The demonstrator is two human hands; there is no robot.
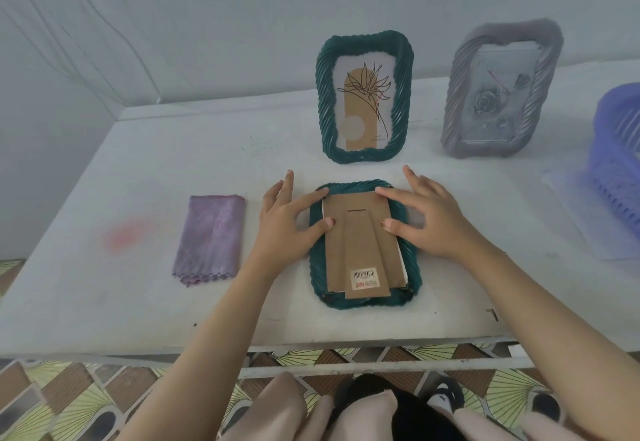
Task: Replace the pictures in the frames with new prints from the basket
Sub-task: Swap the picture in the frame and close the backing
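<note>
Head view, the only one: a green frame [360, 304] lies face down on the white table [138, 302], near the front edge and mid-shot, with its brown backing board [334, 250] facing up, the fold-out stand [367, 253] flat on it and a barcode sticker [365, 278] at the near end. The left hand [287, 222] is over the board's far left corner, fingers straight and spread, forefinger and thumb tips on the cardboard, gripping nothing. The right hand [429, 219] mirrors it on the far right corner, fingers straight, pressing, nothing held. A thin white edge [401, 260] shows beside the board, likely a sheet under it; can't tell whether old picture or new print. Behind, a second green frame [325, 94] stands upright with a line-drawn flower picture [363, 105], and to its right a grey frame [453, 105] holds a blurry rose picture. A blue basket [616, 170] sits at the far right, well apart from the hands, contents not visible. A folded purple cloth [209, 240] lies left of the left hand, untouched. Step, my read: working the backing of the face-down frame, either seating or freeing it, can't tell which. The next move calls for even two-handed pressure at the corners; the board looks slightly off-square, so it could jam or crease the sheet
</note>
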